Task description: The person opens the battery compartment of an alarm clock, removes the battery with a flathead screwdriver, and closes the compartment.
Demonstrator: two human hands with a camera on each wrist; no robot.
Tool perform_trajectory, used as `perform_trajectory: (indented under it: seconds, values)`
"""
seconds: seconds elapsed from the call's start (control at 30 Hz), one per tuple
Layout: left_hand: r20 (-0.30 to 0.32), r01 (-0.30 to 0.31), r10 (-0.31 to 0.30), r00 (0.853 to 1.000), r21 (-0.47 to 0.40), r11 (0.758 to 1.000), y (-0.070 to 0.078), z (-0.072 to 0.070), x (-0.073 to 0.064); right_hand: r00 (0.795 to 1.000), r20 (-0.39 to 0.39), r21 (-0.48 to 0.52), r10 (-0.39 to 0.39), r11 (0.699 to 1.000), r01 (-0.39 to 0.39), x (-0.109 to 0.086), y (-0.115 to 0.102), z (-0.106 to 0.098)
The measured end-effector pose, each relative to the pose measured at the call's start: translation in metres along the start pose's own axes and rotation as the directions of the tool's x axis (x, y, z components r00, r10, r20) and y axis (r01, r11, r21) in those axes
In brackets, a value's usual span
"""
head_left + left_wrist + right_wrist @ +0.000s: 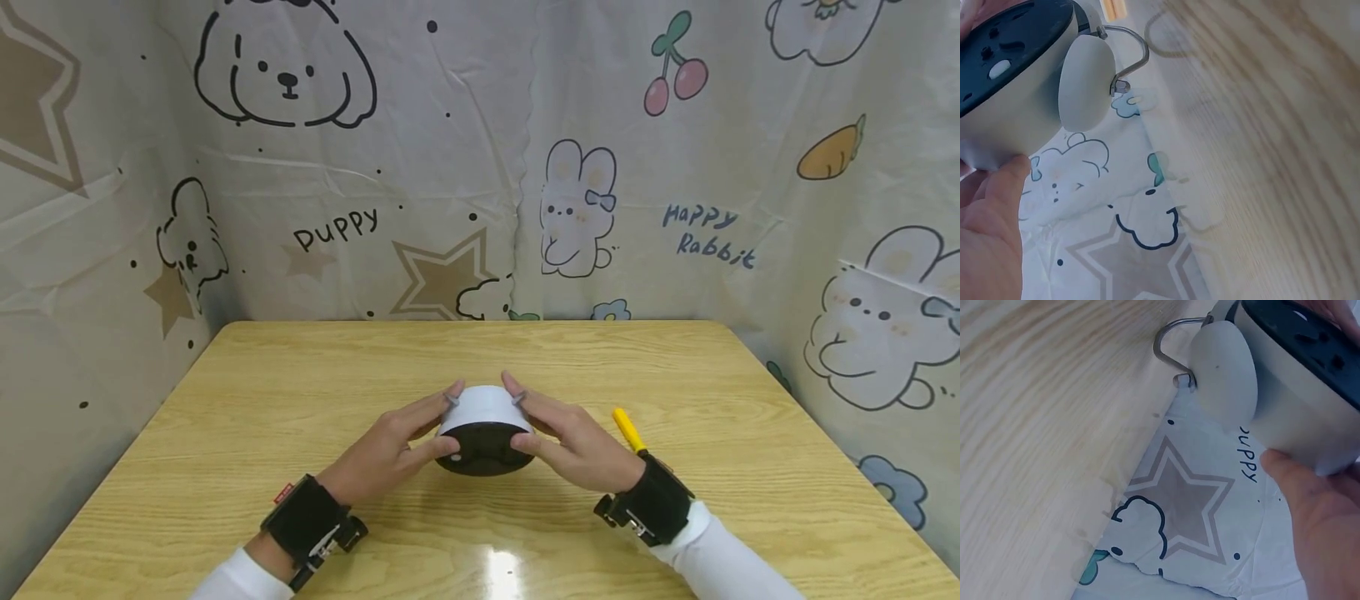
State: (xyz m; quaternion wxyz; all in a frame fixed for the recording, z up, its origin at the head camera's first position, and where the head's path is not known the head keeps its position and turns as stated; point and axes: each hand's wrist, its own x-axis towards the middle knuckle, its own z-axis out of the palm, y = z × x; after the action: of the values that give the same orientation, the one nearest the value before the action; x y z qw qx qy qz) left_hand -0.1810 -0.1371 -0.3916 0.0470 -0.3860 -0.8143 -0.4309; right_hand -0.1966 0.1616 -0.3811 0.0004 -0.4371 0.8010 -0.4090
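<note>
Left hand and right hand are both kinda pinching this white gadget, thumbs on its dark side, yellow-handled tool nearby.

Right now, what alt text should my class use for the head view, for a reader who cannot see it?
A person's left grip and right grip hold a rounded white device between them, its dark face toward the viewer, over a wooden table. A yellow rod shows at right; cloth printed with cartoon animals hangs behind.
</note>
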Motion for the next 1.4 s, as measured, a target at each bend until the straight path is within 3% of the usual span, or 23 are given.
perform_trajectory:
  seconds: [0.17, 0.43, 0.7, 0.93, 1.1, 1.27, 1.4]
  values:
    - [-0.013, 0.004, -0.004, 1.000, -0.006, 1.000, 0.002, 0.000, 0.001, 0.997, -0.078, -0.007, -0.010, 1.000, 0.009, 0.001, -0.001, 0.006]
    - [0.038, 0.070, -0.068, 0.997, -0.058, 0.996, 0.002, 0.000, -0.001, 0.988, -0.153, -0.076, 0.010, 0.997, -0.022, 0.002, -0.006, 0.007]
    - [-0.031, 0.058, -0.056, 0.998, 0.073, 0.996, 0.003, 0.003, 0.000, 0.985, -0.101, 0.007, 0.142, 0.990, -0.142, -0.001, -0.008, 0.003]
    - [-0.089, 0.048, -0.039, 0.995, 0.105, 0.993, 0.005, 0.003, 0.002, 0.986, -0.094, 0.013, 0.137, 0.991, -0.137, 0.000, -0.006, 0.004]
    - [-0.082, 0.119, -0.111, 0.990, 0.094, 0.988, 0.006, 0.004, 0.003, 0.985, -0.109, -0.019, 0.133, 0.990, -0.136, 0.001, -0.001, 0.007]
    - [-0.009, 0.239, -0.238, 0.971, 0.060, 0.969, 0.007, 0.005, 0.004, 0.978, -0.093, -0.038, 0.185, 0.981, -0.190, 0.000, 0.002, 0.008]
    - [0.039, 0.283, -0.285, 0.958, 0.051, 0.958, 0.006, 0.005, 0.004, 0.969, -0.056, -0.058, 0.239, 0.969, -0.242, 0.001, 0.005, 0.008]
